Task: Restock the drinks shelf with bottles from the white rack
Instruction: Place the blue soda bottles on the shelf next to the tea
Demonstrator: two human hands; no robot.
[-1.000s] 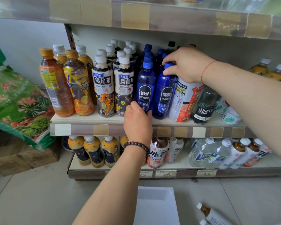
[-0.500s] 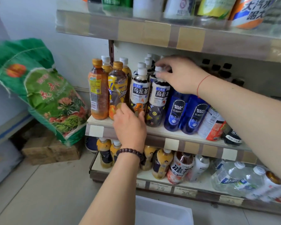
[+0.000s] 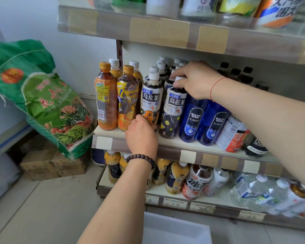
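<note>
On the middle drinks shelf (image 3: pixel 173 143) stand rows of bottles. My right hand (image 3: pixel 195 80) pinches the white cap of the front right oolong tea bottle (image 3: pixel 173 110). My left hand (image 3: pixel 141 136) curls round the base of the neighbouring oolong tea bottle (image 3: pixel 151 101) with the orange cartoon figure. Two orange tea bottles (image 3: pixel 113 103) stand to the left, two blue soda bottles (image 3: pixel 202 120) to the right. The white rack (image 3: pixel 176 229) sits on the floor below, only its near corner showing.
An upper shelf (image 3: pixel 174 30) overhangs the hands. The bottom shelf (image 3: pixel 183 199) holds yellow drink bottles, a red-label bottle and clear water bottles. A green sack (image 3: pixel 42 97) leans on cardboard boxes (image 3: pixel 51 164) at the left. A grey cabinet stands at far left.
My right hand moved left from the blue soda caps to the oolong tea cap. My left hand slid left along the shelf front to the cartoon bottle's base. The view swung left and closer.
</note>
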